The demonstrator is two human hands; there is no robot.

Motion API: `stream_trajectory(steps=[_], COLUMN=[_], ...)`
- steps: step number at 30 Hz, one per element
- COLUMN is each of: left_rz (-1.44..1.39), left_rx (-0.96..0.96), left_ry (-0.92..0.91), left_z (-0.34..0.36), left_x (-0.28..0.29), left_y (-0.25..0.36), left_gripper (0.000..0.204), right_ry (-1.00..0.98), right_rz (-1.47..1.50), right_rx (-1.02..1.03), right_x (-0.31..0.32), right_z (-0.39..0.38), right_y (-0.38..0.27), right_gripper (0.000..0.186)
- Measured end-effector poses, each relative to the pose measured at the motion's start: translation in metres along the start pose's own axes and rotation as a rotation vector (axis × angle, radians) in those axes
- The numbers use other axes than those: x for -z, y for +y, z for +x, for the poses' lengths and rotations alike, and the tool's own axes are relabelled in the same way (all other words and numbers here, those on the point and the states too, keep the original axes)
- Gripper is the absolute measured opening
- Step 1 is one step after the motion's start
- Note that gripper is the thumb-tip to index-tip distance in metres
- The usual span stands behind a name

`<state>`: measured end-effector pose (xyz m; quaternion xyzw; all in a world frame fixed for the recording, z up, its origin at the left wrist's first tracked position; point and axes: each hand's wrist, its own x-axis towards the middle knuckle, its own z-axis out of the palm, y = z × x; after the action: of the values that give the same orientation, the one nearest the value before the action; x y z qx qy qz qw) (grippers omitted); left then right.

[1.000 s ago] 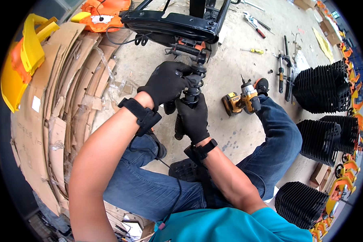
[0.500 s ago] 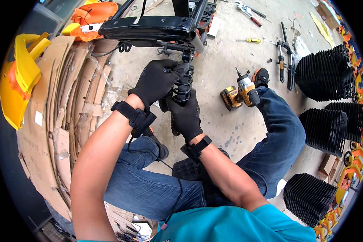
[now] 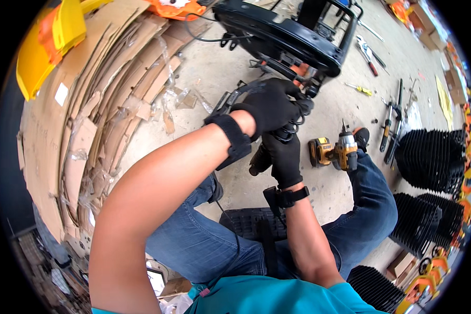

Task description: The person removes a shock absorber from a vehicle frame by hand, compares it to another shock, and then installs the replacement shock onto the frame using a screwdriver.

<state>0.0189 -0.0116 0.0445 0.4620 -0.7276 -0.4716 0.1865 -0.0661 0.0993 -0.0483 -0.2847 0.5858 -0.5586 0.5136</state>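
Observation:
A black coil-spring shock absorber [image 3: 288,131] hangs below the black metal frame [image 3: 285,29] at the top of the head view. My left hand [image 3: 271,104], in a black glove, is closed around its upper part, near the pivot joint [image 3: 313,89] of the frame. Below it my right hand [image 3: 284,159], also gloved in black, wraps the lower part of the shock absorber. Only a few coils show between the two hands. Both sets of fingertips are partly hidden, and so is the shock absorber's lower end.
Right of my hands a yellow-and-black cordless driver [image 3: 345,152] stands on the floor by my foot. Flattened cardboard [image 3: 89,136] is stacked at left. A yellow screwdriver [image 3: 359,89], red-handled pliers [image 3: 368,56] and black baskets [image 3: 429,157] lie to the right.
The view has swung, so the frame and both hands appear farther right. The shock absorber looks more foreshortened, with fewer coils showing. Both hands keep hold of it.

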Motion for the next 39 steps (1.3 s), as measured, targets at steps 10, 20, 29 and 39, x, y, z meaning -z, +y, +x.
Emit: stream_trajectory(steps=[10,20,29,39], left_rz=[-0.198,0.130,0.101,0.069], left_rx=[0.051,0.074,0.027,-0.023], left_ry=[0.010,0.333,0.338,0.227], left_z=[-0.046,-0.042,-0.011,0.002], left_x=[0.069,0.128,0.134,0.154], left_y=[-0.047,-0.088,-0.096,-0.098], left_gripper=[0.040,0.043,0.043,0.033], right_ry=[-0.097,-0.107,-0.101,-0.216], right_rz=[-0.080,-0.141,-0.021,0.039], right_rx=[0.117,0.066,0.040,-0.010], right_x=[-0.064,-0.159,-0.168,-0.181], right_z=[-0.016,0.034,0.047,0.041], right_y=[0.009,0.023,0.022,0.013], right_gripper=[0.021,0.034,0.026,0.024])
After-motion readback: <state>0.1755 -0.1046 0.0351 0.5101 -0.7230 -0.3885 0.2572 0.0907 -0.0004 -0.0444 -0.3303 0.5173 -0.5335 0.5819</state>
